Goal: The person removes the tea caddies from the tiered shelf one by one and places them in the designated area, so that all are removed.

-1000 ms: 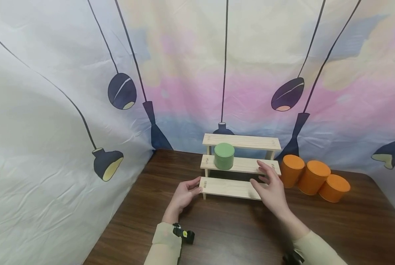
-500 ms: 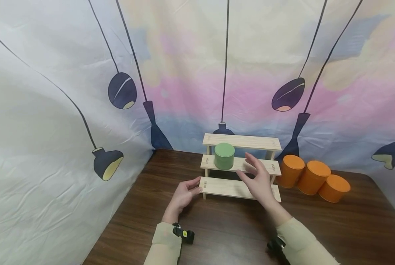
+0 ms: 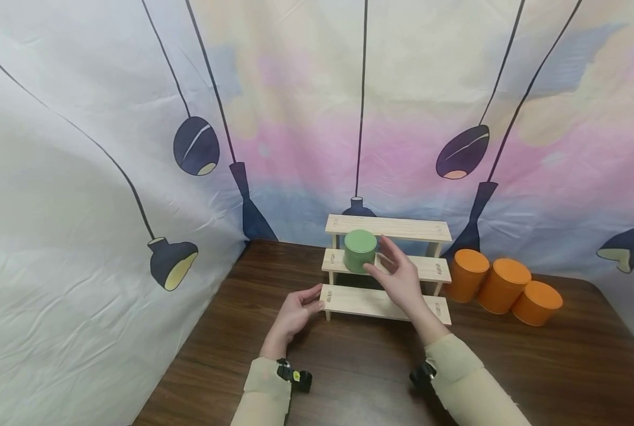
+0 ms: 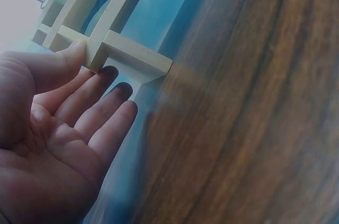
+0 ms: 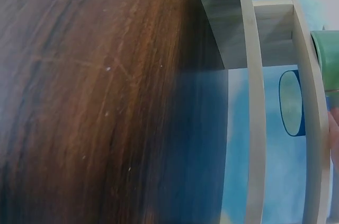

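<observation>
A three-tier stepped stand of pale wood [image 3: 367, 300] stands on the table. On its middle step, towards the left, sits a round lidded green tin [image 3: 359, 248]. My left hand [image 3: 294, 313] pinches the left end of the lowest step; the left wrist view has the thumb [image 4: 71, 60] on top of the board and the other fingers extended below. My right hand [image 3: 402, 285] is at the tin's right side, thumb overlapping its lower front and fingers spread beside it. In the right wrist view, only part of that hand shows at the edge, close to the tin [image 5: 327, 57].
Three orange cylinders, a tall one [image 3: 468, 275], another tall one [image 3: 504, 285] and a shorter one [image 3: 537, 303], stand close together right of the stand. The dark wooden table [image 3: 359, 378] meets a cloth backdrop [image 3: 306, 118] printed with hanging lamps.
My right hand has moved left across the stand, from its right end to the green tin. The left hand has stayed at the lowest step's end. The tin and orange cylinders have not moved.
</observation>
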Available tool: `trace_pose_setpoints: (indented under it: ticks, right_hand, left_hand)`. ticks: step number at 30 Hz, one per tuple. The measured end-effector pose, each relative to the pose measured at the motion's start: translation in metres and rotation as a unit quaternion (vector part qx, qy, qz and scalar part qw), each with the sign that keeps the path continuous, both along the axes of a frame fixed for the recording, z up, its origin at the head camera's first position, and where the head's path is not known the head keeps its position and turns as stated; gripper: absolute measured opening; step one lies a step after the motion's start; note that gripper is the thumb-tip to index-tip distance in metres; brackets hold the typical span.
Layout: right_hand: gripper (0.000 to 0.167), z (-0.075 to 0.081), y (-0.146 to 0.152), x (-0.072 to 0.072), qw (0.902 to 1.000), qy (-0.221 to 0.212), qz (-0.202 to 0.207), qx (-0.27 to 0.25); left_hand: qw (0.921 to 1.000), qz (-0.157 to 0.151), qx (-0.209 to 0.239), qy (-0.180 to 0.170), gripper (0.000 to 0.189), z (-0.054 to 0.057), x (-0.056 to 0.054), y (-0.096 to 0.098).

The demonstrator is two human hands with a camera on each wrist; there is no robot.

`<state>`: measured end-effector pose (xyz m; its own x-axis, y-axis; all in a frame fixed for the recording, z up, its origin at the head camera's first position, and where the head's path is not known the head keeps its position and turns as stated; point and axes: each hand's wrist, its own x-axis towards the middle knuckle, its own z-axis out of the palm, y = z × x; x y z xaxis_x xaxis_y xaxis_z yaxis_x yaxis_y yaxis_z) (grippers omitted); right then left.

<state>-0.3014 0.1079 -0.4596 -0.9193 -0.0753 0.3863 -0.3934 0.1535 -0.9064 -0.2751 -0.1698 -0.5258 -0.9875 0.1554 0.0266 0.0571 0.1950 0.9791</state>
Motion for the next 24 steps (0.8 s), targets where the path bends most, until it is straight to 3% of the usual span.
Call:
trace_pose_setpoints:
  ticks: [11, 19, 24]
  right_hand:
    - [0.083, 0.03, -0.016, 0.012, 0.9998, -0.008, -0.012, 0.015]
    - [0.089, 0.004, -0.017, -0.006, 0.9994, 0.001, -0.032, 0.015]
    - [0.088, -0.003, -0.015, -0.01, 0.9992, 0.012, -0.037, 0.012]
  left_hand:
    - [1.0, 0.003, -0.006, 0.004, 0.048, 0.001, 0.001, -0.001]
    - [1.0, 0.001, 0.002, 0.004, 0.048, 0.0, 0.0, -0.001]
    - [1.0, 0.0, 0.001, 0.004, 0.048, -0.001, 0.0, 0.0]
